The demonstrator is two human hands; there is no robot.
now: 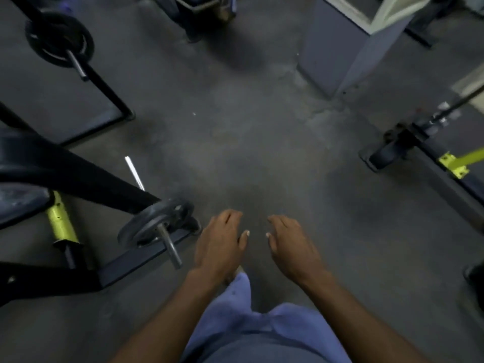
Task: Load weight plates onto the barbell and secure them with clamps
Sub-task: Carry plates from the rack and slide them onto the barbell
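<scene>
My left hand and my right hand hang side by side over the grey floor at lower centre, both empty with fingers loosely apart. Just left of my left hand, black weight plates sit on a steel peg of a dark frame. A second black plate rests on another peg at the upper left. At the right edge a bar with silver collars lies on a dark stand. No clamp is visible.
A black and yellow-green machine frame fills the left side. A grey pillar stands at the upper right. Another frame with a yellow-green bracket runs along the right. Bare grey floor lies in the middle.
</scene>
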